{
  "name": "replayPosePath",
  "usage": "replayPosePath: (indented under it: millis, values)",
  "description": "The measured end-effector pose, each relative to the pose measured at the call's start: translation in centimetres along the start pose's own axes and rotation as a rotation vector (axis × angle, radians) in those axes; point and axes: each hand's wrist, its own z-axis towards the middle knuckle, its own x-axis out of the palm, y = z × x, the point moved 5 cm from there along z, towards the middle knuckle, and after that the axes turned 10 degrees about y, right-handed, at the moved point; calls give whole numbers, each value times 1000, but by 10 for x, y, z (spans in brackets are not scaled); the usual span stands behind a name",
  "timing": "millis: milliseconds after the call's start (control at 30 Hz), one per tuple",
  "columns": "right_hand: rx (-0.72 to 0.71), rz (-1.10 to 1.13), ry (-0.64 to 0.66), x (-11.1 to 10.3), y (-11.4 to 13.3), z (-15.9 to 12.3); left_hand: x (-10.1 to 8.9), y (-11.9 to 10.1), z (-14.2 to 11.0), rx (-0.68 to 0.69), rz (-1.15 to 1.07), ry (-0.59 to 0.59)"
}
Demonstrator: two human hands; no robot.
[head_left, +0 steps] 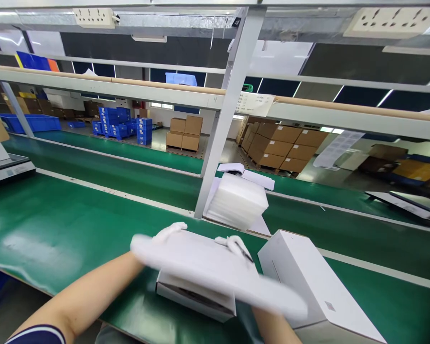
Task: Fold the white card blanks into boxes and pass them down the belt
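Observation:
In front of me on the green bench stands a white cardboard box (197, 298), with its front wall and a dark gap under the raised lid showing. The lid (215, 267) is tilted, and its long flap with rounded ends is smeared by motion. My left hand (169, 232), in a white glove, grips the lid's left side, partly hidden behind the flap. At the lid's right side is my gloved right hand (235, 246), fingers curled against the board. A small dark mark or thing shows by that hand; I cannot make out what it is.
A larger white box (315, 286) stands close on the right. Beyond the lid, a stack of white foam sheets (238, 200) sits beside a slanted metal post (229, 110). A scale-like device (9, 169) is at far left. Cartons (283, 145) and blue crates (114, 122) stand behind.

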Motion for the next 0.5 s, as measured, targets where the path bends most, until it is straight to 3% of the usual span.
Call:
replayPosePath:
  millis: [133,267,367,500]
  values:
    - [-13,141,177,-4,17,-15,-8,-26,-18,-19,666,85]
    - [-51,23,319,-10,56,-46,29,-33,-58,201,1247,300]
    - [-61,50,289,1,74,-71,55,-16,-90,311,1378,321]
    - [-67,23,280,24,65,-85,67,-5,-104,205,1448,265]
